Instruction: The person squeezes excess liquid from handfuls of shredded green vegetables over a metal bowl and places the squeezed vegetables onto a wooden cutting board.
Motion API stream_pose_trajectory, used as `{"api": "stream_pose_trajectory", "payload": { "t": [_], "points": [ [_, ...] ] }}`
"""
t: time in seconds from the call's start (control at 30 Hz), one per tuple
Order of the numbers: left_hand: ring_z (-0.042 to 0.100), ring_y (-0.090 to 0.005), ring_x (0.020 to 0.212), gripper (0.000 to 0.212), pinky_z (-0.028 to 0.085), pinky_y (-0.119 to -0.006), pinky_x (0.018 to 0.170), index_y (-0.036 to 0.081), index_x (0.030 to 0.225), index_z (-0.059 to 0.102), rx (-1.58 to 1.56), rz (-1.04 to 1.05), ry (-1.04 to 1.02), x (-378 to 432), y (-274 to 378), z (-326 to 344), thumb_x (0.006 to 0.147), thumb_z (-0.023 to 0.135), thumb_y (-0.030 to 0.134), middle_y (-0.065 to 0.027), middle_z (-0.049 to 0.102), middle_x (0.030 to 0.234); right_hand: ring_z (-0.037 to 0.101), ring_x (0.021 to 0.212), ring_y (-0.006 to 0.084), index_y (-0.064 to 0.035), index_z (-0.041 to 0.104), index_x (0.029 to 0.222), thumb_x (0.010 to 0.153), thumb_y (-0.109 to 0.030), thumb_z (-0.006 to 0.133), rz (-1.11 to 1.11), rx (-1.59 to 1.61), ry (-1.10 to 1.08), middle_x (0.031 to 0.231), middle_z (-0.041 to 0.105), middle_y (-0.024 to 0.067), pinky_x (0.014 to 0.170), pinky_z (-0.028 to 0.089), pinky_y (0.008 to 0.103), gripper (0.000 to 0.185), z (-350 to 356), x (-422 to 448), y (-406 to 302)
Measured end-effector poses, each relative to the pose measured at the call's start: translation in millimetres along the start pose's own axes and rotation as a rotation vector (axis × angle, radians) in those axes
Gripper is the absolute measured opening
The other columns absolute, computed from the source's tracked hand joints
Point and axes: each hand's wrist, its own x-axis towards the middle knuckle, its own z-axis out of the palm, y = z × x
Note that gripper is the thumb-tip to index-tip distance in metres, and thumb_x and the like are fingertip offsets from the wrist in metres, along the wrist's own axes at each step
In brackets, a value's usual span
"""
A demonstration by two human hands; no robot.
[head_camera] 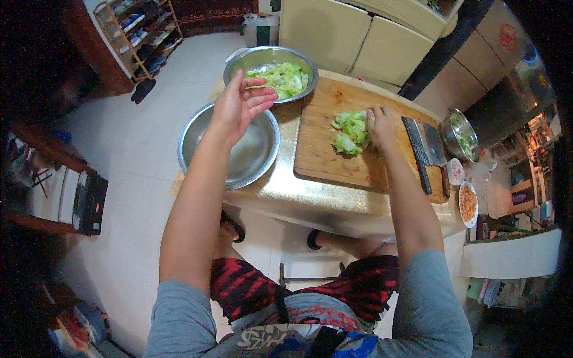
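My left hand (245, 104) is raised over the gap between two steel bowls, palm up with its fingers apart and nothing in it. Behind its fingers, the far metal bowl (233, 67) holds chopped green lettuce or cabbage (291, 80). Below my left wrist stands the near metal bowl (255, 154), with no food visible inside. My right hand (382, 127) rests at the right side of a pile of chopped leaves (350, 132) on the wooden cutting board (331, 98). Its fingers are curled against the leaves; whether they grip any is hidden.
Two cleavers (417, 143), (433, 143) lie on the board's right side. Beyond them stand a steel bowl with greens (461, 134), a small white bowl (456, 172) with pinkish food and a white dish of orange-brown bits (468, 205). The table edge (313, 201) is close before my knees.
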Motion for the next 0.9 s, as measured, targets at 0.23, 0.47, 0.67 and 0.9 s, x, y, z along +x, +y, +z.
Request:
{"api": "stream_pose_trajectory", "payload": {
  "t": [0.23, 0.47, 0.67, 0.9],
  "points": [
    [0.07, -0.0423, 0.129, 0.07, 0.06, -0.046, 0.11, -0.008, 0.137, 0.061, -0.114, 0.004, -0.052, -6.7, 13.7, -0.3, 0.12, 0.034, 0.054, -0.0338, 0.068, 0.136, 0.058, 0.138, 0.0454, -0.0066, 0.07, 0.141, 0.105, -0.057, 0.065, 0.12, 0.247, -0.217, 0.142, 0.065, 0.0277, 0.115, 0.047, 0.0532, 0.061, -13.9, 8.0, 13.1],
    [0.069, -0.0415, 0.132, 0.073, 0.059, -0.047, 0.112, -0.008, 0.139, 0.061, -0.145, -0.043, -0.14, -0.1, -0.4, 28.3, 0.119, 0.031, 0.057, -0.0341, 0.068, 0.137, 0.048, 0.153, 0.0402, -0.0064, 0.059, 0.157, 0.104, -0.063, 0.066, 0.133, 0.138, -0.413, 0.163, 0.053, 0.026, 0.126, 0.039, 0.0468, 0.078, -36.7, 12.2, 15.0],
    [0.071, -0.0348, 0.13, 0.069, 0.058, -0.045, 0.108, 0.0, 0.141, 0.065, 0.074, -0.009, -0.063, -12.8, 0.3, 18.6, 0.119, 0.032, 0.057, -0.0238, 0.071, 0.141, 0.058, 0.145, 0.0414, 0.0005, 0.06, 0.154, 0.113, -0.05, 0.056, 0.249, 0.594, -0.183, 0.152, 0.064, 0.027, 0.121, 0.044, 0.0446, 0.065, -79.8, 17.6, -16.7],
    [0.071, -0.0319, 0.13, 0.064, 0.056, -0.044, 0.108, 0.002, 0.139, 0.066, 0.151, 0.048, -0.009, -28.0, 0.0, -17.5, 0.12, 0.033, 0.054, -0.0206, 0.073, 0.14, 0.048, 0.153, 0.0444, -0.0034, 0.049, 0.163, 0.117, -0.04, 0.049, -0.012, 0.231, -0.313, 0.164, 0.051, 0.028, 0.128, 0.038, 0.048, 0.059, -41.2, -3.0, 18.6]
  ]
}}
